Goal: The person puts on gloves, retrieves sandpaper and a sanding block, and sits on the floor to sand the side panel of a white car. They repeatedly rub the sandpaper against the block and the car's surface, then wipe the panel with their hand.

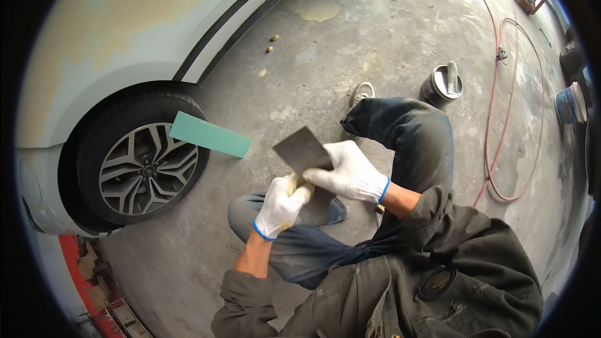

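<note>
over concrete (288, 94), gloved hands (278, 205) (352, 169) hold a sheet (300, 148), perhaps sandpaper

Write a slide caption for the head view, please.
White-gloved left hand and right hand hold a dark grey sheet near a car wheel and green block.

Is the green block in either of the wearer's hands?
No, the green block is apart from both the left hand and the right hand, which meet at a dark grey sheet.
</note>
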`<state>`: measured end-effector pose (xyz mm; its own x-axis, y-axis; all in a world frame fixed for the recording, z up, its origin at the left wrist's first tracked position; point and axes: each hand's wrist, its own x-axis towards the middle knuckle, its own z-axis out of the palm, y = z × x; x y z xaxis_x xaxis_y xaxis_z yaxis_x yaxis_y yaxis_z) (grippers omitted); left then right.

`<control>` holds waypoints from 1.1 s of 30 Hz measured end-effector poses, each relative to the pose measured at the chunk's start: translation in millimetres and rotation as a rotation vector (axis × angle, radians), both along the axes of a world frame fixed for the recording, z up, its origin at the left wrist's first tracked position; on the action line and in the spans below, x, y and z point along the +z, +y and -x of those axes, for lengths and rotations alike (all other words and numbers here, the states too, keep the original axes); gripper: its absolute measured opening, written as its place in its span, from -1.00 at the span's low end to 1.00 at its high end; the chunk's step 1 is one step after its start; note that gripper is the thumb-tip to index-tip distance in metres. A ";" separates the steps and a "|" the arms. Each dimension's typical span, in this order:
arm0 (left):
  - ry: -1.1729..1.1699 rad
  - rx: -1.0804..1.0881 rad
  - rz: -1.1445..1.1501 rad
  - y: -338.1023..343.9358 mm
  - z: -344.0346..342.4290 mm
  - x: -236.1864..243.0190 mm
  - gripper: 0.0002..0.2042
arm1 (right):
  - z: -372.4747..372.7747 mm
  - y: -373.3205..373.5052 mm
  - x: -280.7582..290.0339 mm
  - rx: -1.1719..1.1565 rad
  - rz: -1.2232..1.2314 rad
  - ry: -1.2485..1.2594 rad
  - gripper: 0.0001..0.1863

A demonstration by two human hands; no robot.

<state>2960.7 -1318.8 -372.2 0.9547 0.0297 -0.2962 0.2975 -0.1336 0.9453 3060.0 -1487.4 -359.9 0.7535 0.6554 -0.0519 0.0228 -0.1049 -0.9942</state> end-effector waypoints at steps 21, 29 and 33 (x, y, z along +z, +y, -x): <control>-0.221 0.559 0.075 -42.0 -11.8 -8.1 -0.78 | 17.8 -5.3 -31.9 -0.339 -0.059 0.210 -0.73; -0.241 0.522 -0.251 -47.3 -9.6 -2.8 -0.85 | 28.1 -6.3 -26.8 -0.323 -0.113 0.218 -0.76; -0.278 0.341 -0.332 -39.8 -4.7 1.5 -0.86 | 33.1 -8.3 -21.1 -0.304 -0.042 0.108 -0.78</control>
